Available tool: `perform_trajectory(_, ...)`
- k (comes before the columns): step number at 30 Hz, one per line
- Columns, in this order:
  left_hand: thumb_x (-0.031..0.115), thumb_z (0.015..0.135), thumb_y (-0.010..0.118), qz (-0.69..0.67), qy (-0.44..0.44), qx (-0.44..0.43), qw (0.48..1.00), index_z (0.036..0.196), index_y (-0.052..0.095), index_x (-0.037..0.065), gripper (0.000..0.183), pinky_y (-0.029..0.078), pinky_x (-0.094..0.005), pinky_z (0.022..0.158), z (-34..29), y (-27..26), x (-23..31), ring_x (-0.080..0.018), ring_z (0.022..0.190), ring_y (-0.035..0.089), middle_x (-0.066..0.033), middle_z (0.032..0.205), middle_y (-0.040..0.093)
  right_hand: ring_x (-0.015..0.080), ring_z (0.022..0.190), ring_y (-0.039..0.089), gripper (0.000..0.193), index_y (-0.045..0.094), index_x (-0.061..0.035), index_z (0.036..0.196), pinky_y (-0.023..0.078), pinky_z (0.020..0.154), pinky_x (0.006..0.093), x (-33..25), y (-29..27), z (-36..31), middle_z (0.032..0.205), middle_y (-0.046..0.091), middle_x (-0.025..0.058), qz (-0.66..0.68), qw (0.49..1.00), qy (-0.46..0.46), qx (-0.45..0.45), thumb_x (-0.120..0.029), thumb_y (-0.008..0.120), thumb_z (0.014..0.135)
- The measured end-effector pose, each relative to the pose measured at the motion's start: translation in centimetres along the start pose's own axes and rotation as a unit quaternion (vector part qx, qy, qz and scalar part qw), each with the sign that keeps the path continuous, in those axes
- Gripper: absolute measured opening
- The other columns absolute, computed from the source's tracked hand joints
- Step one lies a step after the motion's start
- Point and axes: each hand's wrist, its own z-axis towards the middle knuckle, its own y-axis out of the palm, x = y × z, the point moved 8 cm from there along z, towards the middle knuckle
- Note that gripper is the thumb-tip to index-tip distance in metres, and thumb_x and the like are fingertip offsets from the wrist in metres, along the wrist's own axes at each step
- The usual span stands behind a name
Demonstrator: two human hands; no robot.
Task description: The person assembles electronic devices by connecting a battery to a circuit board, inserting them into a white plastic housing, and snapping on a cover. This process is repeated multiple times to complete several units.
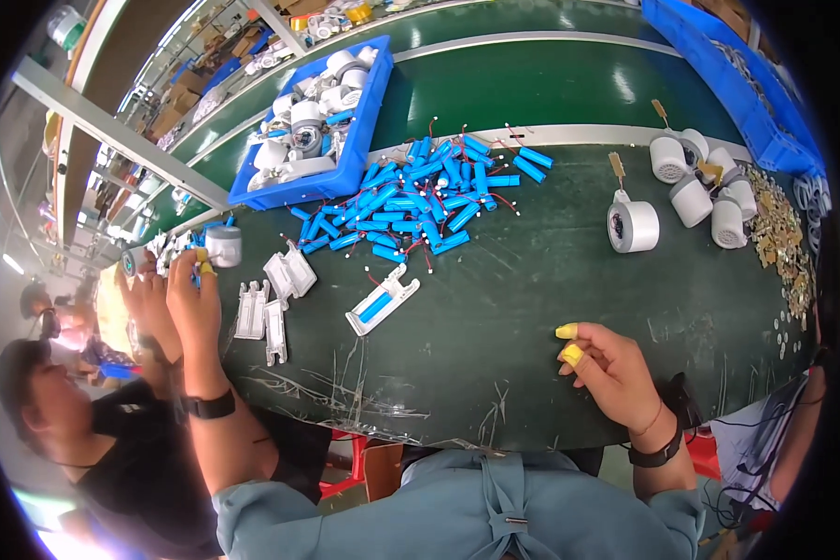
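Note:
My left hand (193, 303) reaches to the far left. Its yellow-taped thumb and fingertip are close together beside a white and grey cylindrical housing (223, 246); what lies between them is too small to make out. Over the bench at the right, my right hand (614, 371) is empty, its taped thumb and index finger apart and the other fingers curled. A white half-shell (383, 301) with a blue cylindrical battery cell (375, 308) inside lies between my hands. More white shell pieces (289, 272) lie near my left hand.
A heap of wired blue cells (406, 205) is ahead, beside a blue crate (375, 103) of housings. At right are a single housing (637, 227), several others (691, 201), small brown boards (777, 224) and another blue crate (733, 84). A co-worker (93, 420) sits close on my left.

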Motion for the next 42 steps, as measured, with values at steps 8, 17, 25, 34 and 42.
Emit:
perform_trajectory(8, 0.005, 0.079, 0.067, -0.243, 0.033, -0.247, 0.938, 0.120, 0.055, -0.002, 0.044, 0.046, -0.0418, 0.094, -8.0, 9.0, 14.4, -0.0383, 0.106, 0.058, -0.0210, 0.115, 0.059, 0.0093, 0.078, 0.065, 0.027, 0.057, -0.0001, 0.123, 0.052, 0.062, 0.0220, 1.4, -0.1, 0.4, 0.093, 0.066, 0.0056, -0.045, 0.999, 0.012, 0.019, -0.008, 0.056, 0.096)
perform_trajectory(17, 0.005, 0.072, 0.068, -0.284, 0.147, -0.219, 0.922, 0.118, 0.056, 0.001, 0.048, 0.041, -0.0460, 0.092, -10.4, 9.3, 22.2, -0.0356, 0.106, 0.055, -0.0162, 0.118, 0.058, 0.0078, 0.064, 0.057, 0.035, 0.055, -0.0033, 0.128, 0.047, 0.058, 0.0251, -7.2, -8.2, 5.0, 0.078, 0.063, 0.0036, -0.237, 0.936, -0.127, 0.226, -0.009, 0.058, 0.093)
perform_trajectory(25, 0.010, 0.078, 0.071, -0.380, 0.085, -0.247, 0.887, 0.121, 0.054, 0.001, 0.046, 0.045, -0.0458, 0.093, -10.1, 10.0, 22.2, -0.0382, 0.105, 0.057, -0.0177, 0.117, 0.061, 0.0293, 0.077, 0.067, 0.037, 0.067, -0.0014, 0.097, 0.050, 0.071, 0.0384, -4.8, -15.0, 15.7, 0.084, 0.069, 0.0178, -0.538, 0.819, 0.020, 0.198, -0.035, 0.053, 0.093)
perform_trajectory(34, 0.005, 0.085, 0.065, -0.420, 0.046, -0.240, 0.874, 0.124, 0.052, 0.000, 0.041, 0.046, -0.0402, 0.095, -9.9, 9.8, 20.6, -0.0373, 0.111, 0.057, -0.0194, 0.123, 0.058, 0.0090, 0.068, 0.060, 0.027, 0.068, 0.0003, 0.110, 0.048, 0.060, 0.0215, -5.7, -5.0, 6.8, 0.082, 0.066, 0.0028, -0.171, 0.976, 0.035, 0.131, -0.019, 0.053, 0.098)
perform_trajectory(42, 0.008, 0.079, 0.067, -0.304, 0.003, -0.225, 0.926, 0.114, 0.053, 0.001, 0.038, 0.042, -0.0437, 0.092, -8.5, 9.6, 21.6, -0.0369, 0.105, 0.057, -0.0182, 0.113, 0.059, 0.0164, 0.088, 0.066, 0.028, 0.057, 0.0002, 0.125, 0.055, 0.070, 0.0273, -1.5, -0.2, -0.5, 0.111, 0.065, 0.0117, 0.141, 0.979, 0.090, 0.114, -0.006, 0.049, 0.099)
